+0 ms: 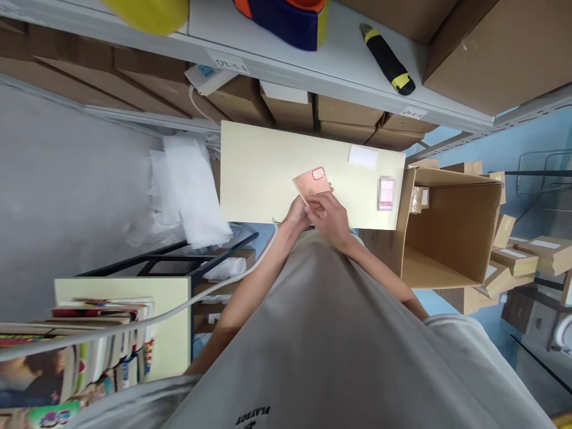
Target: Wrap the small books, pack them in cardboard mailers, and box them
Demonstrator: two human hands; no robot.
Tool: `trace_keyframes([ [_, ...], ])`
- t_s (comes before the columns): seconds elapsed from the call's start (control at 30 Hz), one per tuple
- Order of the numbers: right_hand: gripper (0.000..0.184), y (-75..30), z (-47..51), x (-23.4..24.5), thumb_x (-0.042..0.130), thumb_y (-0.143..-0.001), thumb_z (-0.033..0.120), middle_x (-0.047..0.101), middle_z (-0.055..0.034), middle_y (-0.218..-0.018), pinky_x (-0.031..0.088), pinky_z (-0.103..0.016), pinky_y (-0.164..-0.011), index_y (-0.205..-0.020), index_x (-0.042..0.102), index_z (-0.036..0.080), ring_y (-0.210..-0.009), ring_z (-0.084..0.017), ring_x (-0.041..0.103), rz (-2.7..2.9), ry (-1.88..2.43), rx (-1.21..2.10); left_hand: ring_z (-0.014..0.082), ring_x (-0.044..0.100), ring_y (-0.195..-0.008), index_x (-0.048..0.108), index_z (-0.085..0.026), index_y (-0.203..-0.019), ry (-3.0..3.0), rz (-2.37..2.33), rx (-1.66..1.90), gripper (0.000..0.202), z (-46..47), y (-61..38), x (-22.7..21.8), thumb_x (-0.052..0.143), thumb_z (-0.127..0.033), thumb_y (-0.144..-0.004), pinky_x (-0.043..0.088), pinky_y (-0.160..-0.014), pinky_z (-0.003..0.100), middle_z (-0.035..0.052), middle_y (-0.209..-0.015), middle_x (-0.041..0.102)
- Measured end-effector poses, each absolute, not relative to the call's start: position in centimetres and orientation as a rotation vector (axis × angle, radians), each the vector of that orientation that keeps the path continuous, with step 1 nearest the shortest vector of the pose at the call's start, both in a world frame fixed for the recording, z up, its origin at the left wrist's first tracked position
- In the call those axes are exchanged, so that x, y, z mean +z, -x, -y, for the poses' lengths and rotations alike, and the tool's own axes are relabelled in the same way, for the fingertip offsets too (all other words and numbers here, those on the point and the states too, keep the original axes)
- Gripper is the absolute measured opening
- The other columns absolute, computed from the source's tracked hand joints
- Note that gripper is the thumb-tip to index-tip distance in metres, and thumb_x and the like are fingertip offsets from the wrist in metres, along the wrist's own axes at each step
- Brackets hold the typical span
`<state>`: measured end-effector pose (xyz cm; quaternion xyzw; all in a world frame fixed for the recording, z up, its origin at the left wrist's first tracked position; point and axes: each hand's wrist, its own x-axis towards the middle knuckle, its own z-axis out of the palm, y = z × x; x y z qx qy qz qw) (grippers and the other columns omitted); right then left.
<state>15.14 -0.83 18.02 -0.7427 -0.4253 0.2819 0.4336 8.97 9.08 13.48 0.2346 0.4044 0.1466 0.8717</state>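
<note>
Above the near edge of a cream tabletop [263,173], my two hands hold a small orange-pink booklet [310,182], which has a red-outlined white label near its top corner. My left hand [298,211] is closed around its lower left edge. Across its lower part lies my right hand [329,217], fingers bent and pressed on the cover, with a fingertip showing at the right edge. Farther right on the tabletop are a white slip [363,156] and a pink-and-white, blurred rectangle [386,193].
An open cardboard box [447,232] stands right of the tabletop. Overhead, a shelf [277,53] bears a yellow-black utility knife [388,59] and a tape dispenser [290,24]. White plastic wrap [192,185] hangs left. Stacked books [102,339] and a white cable [214,289] are lower left.
</note>
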Motion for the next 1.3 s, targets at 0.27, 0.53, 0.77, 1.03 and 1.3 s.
trace_keyframes([
  [0.27, 0.043, -21.3, 2.8, 14.7, 0.068, -0.107, 0.063, 0.085, -0.0108, -0.124, 0.066, -0.045, -0.109, -0.124, 0.079, 0.025, -0.113, -0.027, 0.08, 0.596, 1.826, 0.715, 0.0246, 0.079, -0.114, 0.086, -0.024, -0.108, -0.764, -1.046, 0.486, 0.045, -10.3, -6.2, 12.0, 0.099, -0.043, -0.069, 0.061, -0.105, 0.038, 0.0057, -0.118, 0.088],
  [0.53, 0.018, -22.0, 3.5, 13.7, 0.071, -0.106, 0.046, 0.081, -0.0088, -0.138, 0.056, -0.049, -0.126, -0.108, 0.077, 0.029, -0.139, -0.026, 0.073, 0.71, 1.679, 0.699, 0.0256, 0.078, -0.116, 0.083, -0.025, -0.084, -1.36, -0.919, 0.659, 0.011, -10.8, -4.7, 12.0, 0.089, -0.034, -0.08, 0.062, -0.108, 0.045, 0.0069, -0.112, 0.083],
  [0.77, 0.032, -21.8, 4.8, 14.7, 0.073, -0.106, 0.053, 0.086, -0.0075, -0.121, 0.065, -0.042, -0.106, -0.127, 0.074, 0.03, -0.119, -0.025, 0.079, 0.67, 1.697, 0.76, 0.0212, 0.081, -0.102, 0.075, -0.024, -0.103, -1.375, -0.902, 0.69, 0.031, -10.5, -3.6, 13.0, 0.093, -0.039, -0.083, 0.065, -0.088, 0.032, 0.0042, -0.1, 0.081],
  [1.03, 0.041, -22.7, 6.0, 15.3, 0.066, -0.106, 0.056, 0.083, -0.0082, -0.138, 0.067, -0.04, -0.099, -0.131, 0.083, 0.029, -0.121, -0.025, 0.078, 0.704, 1.699, 0.891, 0.0208, 0.078, -0.094, 0.086, -0.022, -0.114, -1.373, -0.821, 0.523, 0.034, -10.6, -2.8, 13.4, 0.083, -0.044, -0.088, 0.066, -0.082, 0.032, 0.0078, -0.11, 0.085],
  [1.3, 0.059, -21.8, 4.5, 15.7, 0.08, -0.092, 0.08, 0.081, -0.0056, -0.082, 0.066, -0.039, -0.083, -0.099, 0.081, 0.022, -0.08, -0.022, 0.077, 0.573, 1.668, 1.019, 0.018, 0.071, -0.062, 0.083, -0.018, -0.094, -1.186, -0.962, 0.466, 0.053, -10.8, -3.0, 14.2, 0.092, -0.07, -0.086, 0.054, -0.059, 0.029, 0.0038, -0.069, 0.073],
])
